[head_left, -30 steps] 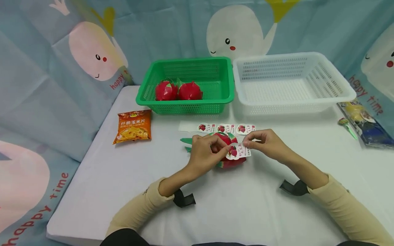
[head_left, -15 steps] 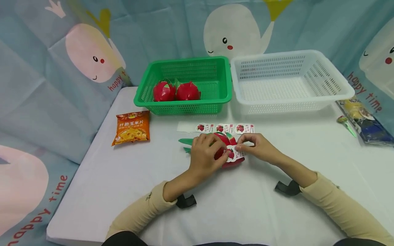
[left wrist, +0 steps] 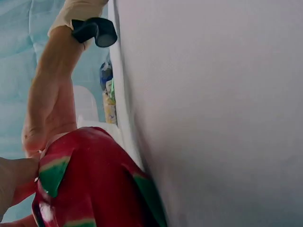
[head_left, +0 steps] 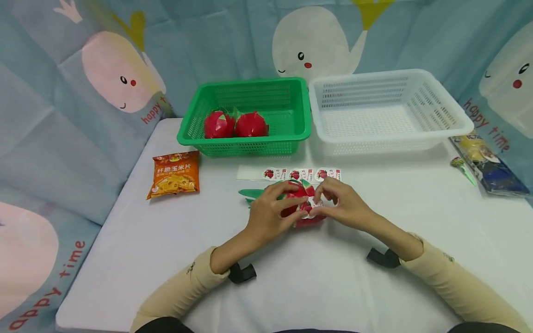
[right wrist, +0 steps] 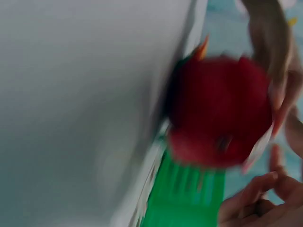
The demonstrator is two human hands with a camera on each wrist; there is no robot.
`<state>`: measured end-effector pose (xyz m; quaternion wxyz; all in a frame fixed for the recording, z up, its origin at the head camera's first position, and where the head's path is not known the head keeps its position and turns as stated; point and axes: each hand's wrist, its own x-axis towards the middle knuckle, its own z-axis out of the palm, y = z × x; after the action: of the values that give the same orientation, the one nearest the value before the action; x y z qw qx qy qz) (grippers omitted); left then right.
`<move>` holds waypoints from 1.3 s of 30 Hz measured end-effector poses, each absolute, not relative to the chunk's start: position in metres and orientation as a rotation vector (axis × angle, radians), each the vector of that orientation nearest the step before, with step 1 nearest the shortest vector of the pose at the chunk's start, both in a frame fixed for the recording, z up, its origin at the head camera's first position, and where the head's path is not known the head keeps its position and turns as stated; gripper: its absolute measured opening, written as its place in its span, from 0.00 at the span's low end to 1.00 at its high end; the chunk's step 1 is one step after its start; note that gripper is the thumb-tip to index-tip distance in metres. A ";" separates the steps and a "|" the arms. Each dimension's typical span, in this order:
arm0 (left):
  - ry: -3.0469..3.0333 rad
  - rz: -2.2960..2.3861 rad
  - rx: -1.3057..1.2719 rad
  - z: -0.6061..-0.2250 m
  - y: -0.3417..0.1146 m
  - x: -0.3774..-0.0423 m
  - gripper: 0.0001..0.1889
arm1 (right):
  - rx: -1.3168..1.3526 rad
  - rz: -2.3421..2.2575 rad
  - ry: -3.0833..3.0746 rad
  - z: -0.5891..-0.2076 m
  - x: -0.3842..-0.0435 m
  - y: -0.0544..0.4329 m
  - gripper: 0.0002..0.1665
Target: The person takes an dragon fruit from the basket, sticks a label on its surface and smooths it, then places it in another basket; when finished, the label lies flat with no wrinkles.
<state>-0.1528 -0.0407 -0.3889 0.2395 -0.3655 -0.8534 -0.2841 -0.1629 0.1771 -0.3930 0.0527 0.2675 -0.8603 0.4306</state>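
Observation:
In the head view a red dragon fruit with green-tipped scales lies on the white table, partly covered by both hands. A white sticker with a red fruit print lies against its surface. From the left, my left hand presses its fingers and thumb at the sticker's left side. My right hand is at the sticker's right side, thumb and index finger apart along its edge. The dragon fruit fills the bottom of the left wrist view. It is blurred in the right wrist view, where the sticker's pale edge shows.
Behind the fruit lies a strip of stickers. A green basket holds two dragon fruits, with a white basket beside it. An orange snack bag is on the left; a blue-yellow packet and a lollipop lie right.
The sticker has gone from being held between both hands in front of the fruit to lying against it. My right hand has moved left, and the hands are closer together.

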 end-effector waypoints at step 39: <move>-2.446 -0.750 -1.007 -0.385 -0.052 -0.159 0.18 | 0.848 0.726 -3.127 -0.370 -0.171 0.176 0.32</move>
<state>-0.1591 -0.0525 -0.3853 0.1947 -0.3592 -0.8727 -0.2674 -0.1707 0.1759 -0.3700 -0.0890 0.2543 -0.9381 0.2177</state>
